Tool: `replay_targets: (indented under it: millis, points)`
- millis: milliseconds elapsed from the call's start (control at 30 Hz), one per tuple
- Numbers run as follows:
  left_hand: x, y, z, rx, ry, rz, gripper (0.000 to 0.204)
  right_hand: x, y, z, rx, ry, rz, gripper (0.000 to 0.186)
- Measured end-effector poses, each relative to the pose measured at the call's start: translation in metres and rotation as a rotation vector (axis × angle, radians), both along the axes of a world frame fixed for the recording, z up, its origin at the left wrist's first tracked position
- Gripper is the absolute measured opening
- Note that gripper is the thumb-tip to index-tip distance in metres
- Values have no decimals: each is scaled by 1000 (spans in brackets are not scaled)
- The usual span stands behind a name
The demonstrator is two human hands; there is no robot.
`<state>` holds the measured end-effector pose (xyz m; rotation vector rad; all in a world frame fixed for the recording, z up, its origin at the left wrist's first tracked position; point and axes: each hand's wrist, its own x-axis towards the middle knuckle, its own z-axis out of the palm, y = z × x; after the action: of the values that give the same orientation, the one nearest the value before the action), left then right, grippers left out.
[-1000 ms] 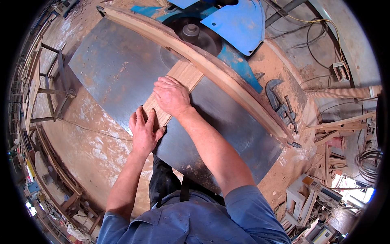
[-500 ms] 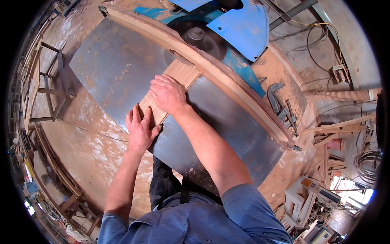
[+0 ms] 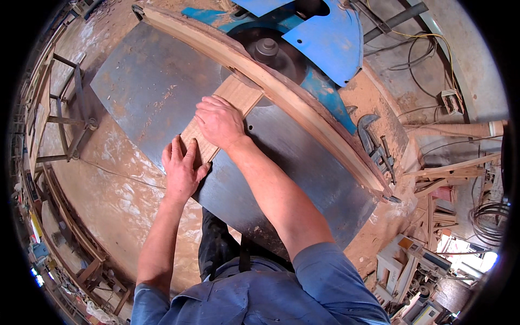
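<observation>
A flat, pale-brown wooden board point(image 3: 242, 93) lies on the grey metal machine table point(image 3: 157, 81), its far end up against the long wooden fence point(image 3: 303, 111). My right hand point(image 3: 221, 123) rests across the middle of the board, palm down, its fingers close together and curled toward the left edge. At the board's near end, my left hand point(image 3: 181, 170) has its fingers on top and its thumb by the near right corner. Behind the fence is a dark round cutter hub point(image 3: 266, 50). Any cutting edge at the fence opening is hidden by the board and fence.
A blue metal guard point(image 3: 327, 40) stands over the hub. Clamps point(image 3: 371, 141) lie in sawdust to the right of the fence. A metal-legged stand point(image 3: 73, 119) is at the left. A ribbed hose point(image 3: 460, 129) and stacked wood scraps point(image 3: 444, 184) are at the right.
Both hands and the board have shifted slightly left along the fence. The board's far end stays at the fence, and the view has moved a little.
</observation>
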<state>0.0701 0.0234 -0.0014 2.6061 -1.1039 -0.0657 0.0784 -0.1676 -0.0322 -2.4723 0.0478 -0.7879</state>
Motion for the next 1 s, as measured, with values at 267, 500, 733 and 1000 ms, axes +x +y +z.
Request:
replay_targets:
  millis: [267, 500, 733, 1000]
  points:
    - [10, 3, -1, -16, -16, -10, 71, 11, 4, -4, -3, -38, 0, 14]
    - [16, 5, -2, -1, -33, -6, 71, 16, 5, 0, -11, -26, 8, 14]
    - [19, 5, 0, 1, -19, -7, 70, 19, 5, 2, 0, 7, 13, 15]
    - [24, 6, -1, -4, -31, -13, 70, 23, 5, 2, 13, 6, 21, 16]
